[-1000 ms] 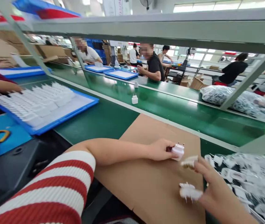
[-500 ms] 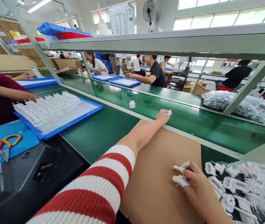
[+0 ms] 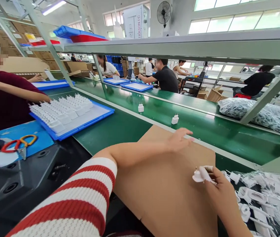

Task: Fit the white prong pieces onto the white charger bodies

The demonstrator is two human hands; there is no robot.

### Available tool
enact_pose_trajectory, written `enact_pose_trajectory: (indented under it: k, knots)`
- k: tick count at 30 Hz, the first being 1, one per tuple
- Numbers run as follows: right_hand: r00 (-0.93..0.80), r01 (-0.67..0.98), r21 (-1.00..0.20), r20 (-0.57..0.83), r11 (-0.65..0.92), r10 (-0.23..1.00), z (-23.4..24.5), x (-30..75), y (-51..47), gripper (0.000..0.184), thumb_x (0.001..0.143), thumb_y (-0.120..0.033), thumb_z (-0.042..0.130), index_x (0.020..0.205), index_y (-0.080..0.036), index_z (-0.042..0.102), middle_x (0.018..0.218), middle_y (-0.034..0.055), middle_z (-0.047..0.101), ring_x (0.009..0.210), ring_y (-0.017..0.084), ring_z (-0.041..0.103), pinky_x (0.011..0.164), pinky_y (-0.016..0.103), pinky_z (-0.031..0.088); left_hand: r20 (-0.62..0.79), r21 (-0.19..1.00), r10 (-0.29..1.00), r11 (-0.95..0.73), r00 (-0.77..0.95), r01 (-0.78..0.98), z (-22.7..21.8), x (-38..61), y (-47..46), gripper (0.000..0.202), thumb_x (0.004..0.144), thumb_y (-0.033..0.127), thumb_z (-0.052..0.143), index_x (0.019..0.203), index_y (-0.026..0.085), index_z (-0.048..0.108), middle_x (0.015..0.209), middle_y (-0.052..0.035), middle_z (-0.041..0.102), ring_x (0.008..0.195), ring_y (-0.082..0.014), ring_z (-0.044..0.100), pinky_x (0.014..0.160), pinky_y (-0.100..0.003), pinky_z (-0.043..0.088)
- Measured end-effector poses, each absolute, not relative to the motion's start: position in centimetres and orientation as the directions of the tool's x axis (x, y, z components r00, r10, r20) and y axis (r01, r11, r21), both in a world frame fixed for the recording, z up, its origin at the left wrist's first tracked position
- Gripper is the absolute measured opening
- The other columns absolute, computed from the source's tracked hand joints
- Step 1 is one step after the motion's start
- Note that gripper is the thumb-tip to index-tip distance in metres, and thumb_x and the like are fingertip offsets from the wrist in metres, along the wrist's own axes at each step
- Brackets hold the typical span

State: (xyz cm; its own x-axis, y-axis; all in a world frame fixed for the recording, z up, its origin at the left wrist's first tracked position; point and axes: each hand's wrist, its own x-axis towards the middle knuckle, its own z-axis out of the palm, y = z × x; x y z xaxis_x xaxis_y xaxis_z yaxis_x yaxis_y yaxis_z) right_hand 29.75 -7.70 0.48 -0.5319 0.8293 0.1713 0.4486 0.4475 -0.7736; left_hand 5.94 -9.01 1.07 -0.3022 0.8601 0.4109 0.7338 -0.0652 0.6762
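Leftmost, a loaded blue tray (image 3: 90, 124) sits well apart from both hands. Next, the left hand (image 3: 179, 140) lies empty with fingers spread and loose at the far edge of the cardboard sheet (image 3: 164, 194). The upright plug (image 3: 175, 119) stands prongs-up on the green belt (image 3: 216, 130) just beyond that hand, nearer to it than to the other, with bare belt all round. Rightward, the right hand (image 3: 220, 192) is clamped on a white plug part (image 3: 200, 174), whose long axis lies across the sheet, close beside the bag of parts (image 3: 273, 194).
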Motion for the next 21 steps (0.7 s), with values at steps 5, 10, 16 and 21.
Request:
enact_pose_trajectory:
  k: [5,10,16,21]
  knots:
    - [-0.387,0.524,-0.789,0.115,0.321,0.915,0.1,30.1,-7.2,0.047,0.076,-0.059,0.057,0.103,-0.025,0.075,0.094,0.0054,0.08,0.072,0.025,0.074,0.065,0.032,0.051,0.476,0.758,0.872,-0.473,0.113,0.45,-2.3,10.6,-15.3,0.037,0.105,0.042,0.052,0.118,0.014,0.071,0.117,-0.0141,0.072,0.11,-0.0227,0.067,0.1,-0.032,0.054]
    - [-0.403,0.533,-0.762,0.152,0.366,0.903,-0.3,30.1,-7.4,0.042,0.078,-0.057,0.059,0.102,-0.026,0.074,0.096,0.0057,0.081,0.081,0.028,0.077,0.064,0.031,0.052,0.517,0.729,0.85,-0.497,0.097,0.471,-4.2,11.0,-15.1,0.027,0.094,0.022,0.059,0.115,0.012,0.073,0.108,-0.015,0.073,0.097,-0.0229,0.069,0.087,-0.031,0.055]
    - [-0.468,0.463,-0.749,0.247,0.474,0.848,0.0,30.1,-7.9,0.03,0.078,-0.038,0.056,0.099,-0.026,0.074,0.097,0.0061,0.08,0.084,0.025,0.076,0.071,0.032,0.057,0.473,0.825,0.881,-0.438,-0.013,0.356,-3.9,10.7,-14.7,0.028,0.088,0.017,0.057,0.109,0.013,0.076,0.097,-0.0107,0.072,0.079,-0.0182,0.065,0.072,-0.028,0.053]
    - [-0.488,0.404,-0.78,0.258,0.478,0.834,0.4,30.3,-8.0,0.025,0.073,-0.028,0.056,0.091,-0.025,0.073,0.094,0.0054,0.079,0.079,0.023,0.075,0.069,0.03,0.059,0.358,0.905,0.931,-0.326,-0.074,0.274,-3.1,10.6,-15.0,0.019,0.09,0.022,0.06,0.098,0.017,0.077,0.093,-0.0071,0.072,0.082,-0.0169,0.063,0.072,-0.026,0.049]
